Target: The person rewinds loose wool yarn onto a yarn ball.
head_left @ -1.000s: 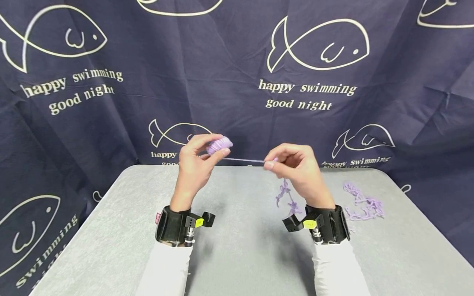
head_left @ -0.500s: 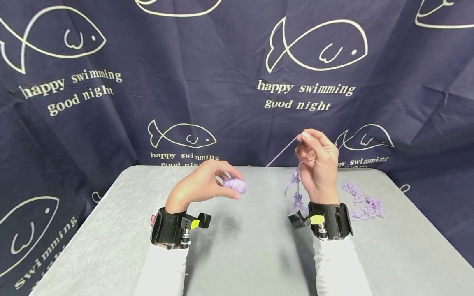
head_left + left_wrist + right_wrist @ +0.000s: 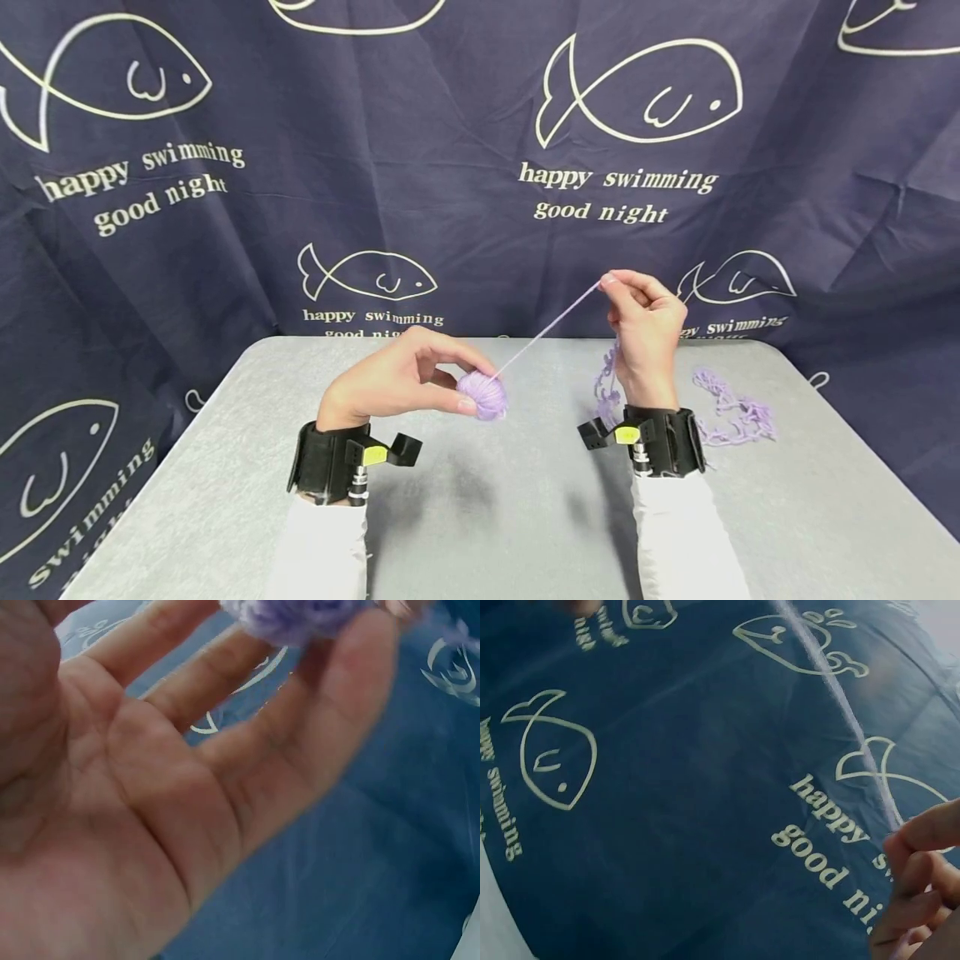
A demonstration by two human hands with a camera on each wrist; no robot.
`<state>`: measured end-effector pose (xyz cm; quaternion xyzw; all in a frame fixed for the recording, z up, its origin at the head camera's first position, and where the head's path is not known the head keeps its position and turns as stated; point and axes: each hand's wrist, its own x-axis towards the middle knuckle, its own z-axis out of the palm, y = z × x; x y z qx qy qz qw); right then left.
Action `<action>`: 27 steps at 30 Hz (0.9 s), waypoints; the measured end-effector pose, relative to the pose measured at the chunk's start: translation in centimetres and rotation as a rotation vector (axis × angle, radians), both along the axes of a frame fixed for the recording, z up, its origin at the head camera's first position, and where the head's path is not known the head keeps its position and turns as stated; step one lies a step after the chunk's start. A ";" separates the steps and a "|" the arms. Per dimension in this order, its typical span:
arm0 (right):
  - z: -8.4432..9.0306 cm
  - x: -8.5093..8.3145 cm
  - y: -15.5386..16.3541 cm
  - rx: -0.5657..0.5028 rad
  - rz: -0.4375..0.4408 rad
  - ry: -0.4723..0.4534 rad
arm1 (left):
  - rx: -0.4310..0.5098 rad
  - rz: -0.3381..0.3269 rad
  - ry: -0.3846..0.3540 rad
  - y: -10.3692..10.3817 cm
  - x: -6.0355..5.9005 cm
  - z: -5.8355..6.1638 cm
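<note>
Near the middle of the head view, the left hand [image 3: 408,375] holds a small purple yarn ball [image 3: 483,395] between its thumb and half-bent fingers, which hide part of its left side. From the ball one straight strand [image 3: 547,327] rises to the right, where the right hand [image 3: 647,333] pinches it between thumb and index fingertip. Under this hand hangs a knotted length of yarn [image 3: 606,387]; its lower end is hard to make out. At the right of the frame a tangled heap of yarn [image 3: 738,408] lies on the grey table [image 3: 502,533]. In the left wrist view the ball is cut by the upper edge; in the right wrist view the right hand is cut at the lower right corner
</note>
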<state>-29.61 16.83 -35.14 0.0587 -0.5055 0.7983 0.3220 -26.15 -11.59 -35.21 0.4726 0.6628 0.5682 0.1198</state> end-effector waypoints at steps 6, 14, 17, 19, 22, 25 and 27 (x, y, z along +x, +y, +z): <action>-0.6 0.0 -0.3 0.297 -0.020 -0.118 | 0.285 0.014 0.020 -0.2 0.1 0.4; -1.0 0.2 -1.0 0.783 0.113 -0.186 | 0.745 0.171 -0.060 0.3 -0.5 0.6; -1.0 0.5 -1.4 0.927 0.186 -0.163 | 0.889 0.226 -0.126 0.4 -0.6 0.7; -0.9 0.7 -1.7 1.022 0.232 -0.132 | 0.963 0.267 -0.151 0.6 -0.8 0.7; -0.8 1.1 -2.1 1.137 0.321 -0.081 | 1.029 0.342 -0.169 0.7 -0.9 0.8; -0.6 1.8 -2.5 1.210 0.430 -0.043 | 1.079 0.433 -0.179 0.9 -1.1 0.8; -0.4 2.2 -2.7 1.228 0.501 -0.019 | 1.099 0.509 -0.185 1.1 -1.2 0.8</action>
